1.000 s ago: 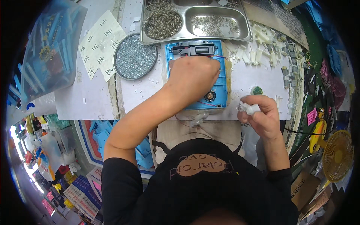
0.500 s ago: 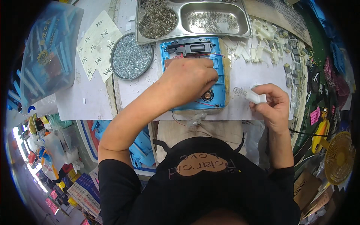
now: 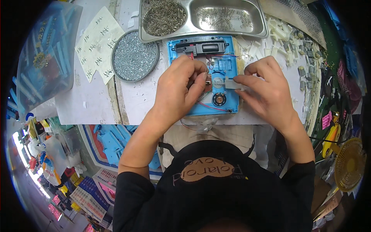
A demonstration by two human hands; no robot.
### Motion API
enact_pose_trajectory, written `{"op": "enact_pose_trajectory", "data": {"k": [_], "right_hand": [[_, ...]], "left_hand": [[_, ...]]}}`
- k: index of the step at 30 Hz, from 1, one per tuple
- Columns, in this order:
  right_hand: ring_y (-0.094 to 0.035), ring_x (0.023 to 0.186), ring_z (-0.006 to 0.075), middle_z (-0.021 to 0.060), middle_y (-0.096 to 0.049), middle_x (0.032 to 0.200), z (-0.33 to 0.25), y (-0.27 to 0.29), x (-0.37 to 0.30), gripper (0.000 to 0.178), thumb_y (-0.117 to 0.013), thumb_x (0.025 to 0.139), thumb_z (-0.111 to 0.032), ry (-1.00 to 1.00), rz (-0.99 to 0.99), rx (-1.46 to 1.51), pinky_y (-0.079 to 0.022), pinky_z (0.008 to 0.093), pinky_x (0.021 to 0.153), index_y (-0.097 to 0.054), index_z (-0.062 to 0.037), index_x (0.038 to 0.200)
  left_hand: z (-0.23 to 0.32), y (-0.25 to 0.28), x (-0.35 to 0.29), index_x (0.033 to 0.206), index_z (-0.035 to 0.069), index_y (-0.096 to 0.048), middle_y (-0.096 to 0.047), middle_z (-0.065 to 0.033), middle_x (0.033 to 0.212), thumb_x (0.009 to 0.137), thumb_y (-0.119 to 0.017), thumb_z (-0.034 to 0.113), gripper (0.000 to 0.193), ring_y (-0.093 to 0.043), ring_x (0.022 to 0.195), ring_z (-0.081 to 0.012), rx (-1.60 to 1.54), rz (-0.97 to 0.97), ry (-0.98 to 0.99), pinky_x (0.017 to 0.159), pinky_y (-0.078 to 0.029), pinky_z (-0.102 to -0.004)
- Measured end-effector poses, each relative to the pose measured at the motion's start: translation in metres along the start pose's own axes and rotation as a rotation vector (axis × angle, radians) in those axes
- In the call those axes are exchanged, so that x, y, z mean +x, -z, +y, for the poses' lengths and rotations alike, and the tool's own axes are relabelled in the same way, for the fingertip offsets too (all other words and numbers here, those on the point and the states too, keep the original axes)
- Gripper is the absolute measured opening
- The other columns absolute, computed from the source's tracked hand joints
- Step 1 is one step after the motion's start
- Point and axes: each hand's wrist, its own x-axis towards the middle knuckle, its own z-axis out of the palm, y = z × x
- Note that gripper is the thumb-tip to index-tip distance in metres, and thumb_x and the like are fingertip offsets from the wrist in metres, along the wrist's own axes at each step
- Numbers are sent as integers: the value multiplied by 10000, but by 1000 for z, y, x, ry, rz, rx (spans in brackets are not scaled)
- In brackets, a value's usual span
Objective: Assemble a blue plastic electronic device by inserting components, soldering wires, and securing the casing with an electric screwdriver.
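A blue plastic housing (image 3: pixel 233 105) lies open on the table in front of me. Inside it sit a black mechanism (image 3: pixel 205 48) along the far edge, a small round speaker (image 3: pixel 219 99) and thin wires. From the right, my right hand (image 3: pixel 270 87) pinches a white plastic part (image 3: pixel 232 84) over the middle of the housing. A coil spring (image 3: pixel 219 82) shows at the left end of that part. My left hand (image 3: pixel 179 87) is closed over the housing's left side, thumb against curled fingers; whatever is between its fingertips is hidden.
Behind the housing stands a metal tray (image 3: pixel 188 23) of springs. A round dish (image 3: pixel 135 57) of small screws is at its left, near a marked paper sheet (image 3: pixel 94 44) and a bag (image 3: pixel 50 54) of blue parts. White plastic parts (image 3: pixel 288 54) lie scattered at right.
My right hand has carried the white part and spring left, from beside the housing to over it. My left hand has drawn back left, uncovering the housing's middle.
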Motion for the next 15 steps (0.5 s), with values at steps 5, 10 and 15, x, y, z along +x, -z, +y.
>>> {"op": "enact_pose_trajectory", "data": {"k": [5,10,15], "right_hand": [[-578,865,282,83,-627,911,3,-7,10,301,-832,652,-41,27,-34,42,-500,379,735,-735,-36,937],[-593,855,281,94,-648,916,23,-22,-2,264,-838,674,-56,-33,15,257,-496,367,734,-741,-36,919],[-595,872,288,96,-653,937,26,-34,-4,265,-833,693,-74,16,23,259,-491,372,749,-737,-44,938]], "left_hand": [[0,-2,-1,944,37,-652,-601,-78,829,878,-689,21,77,-623,659,-194,-25,-2,27,579,-506,-309],[-4,-8,-5,953,43,-660,-616,-70,832,871,-695,21,92,-632,660,-191,-124,56,34,576,-509,-303],[-6,-11,-6,953,47,-664,-616,-71,826,860,-699,11,106,-634,652,-183,-114,42,30,572,-503,-297]]}}
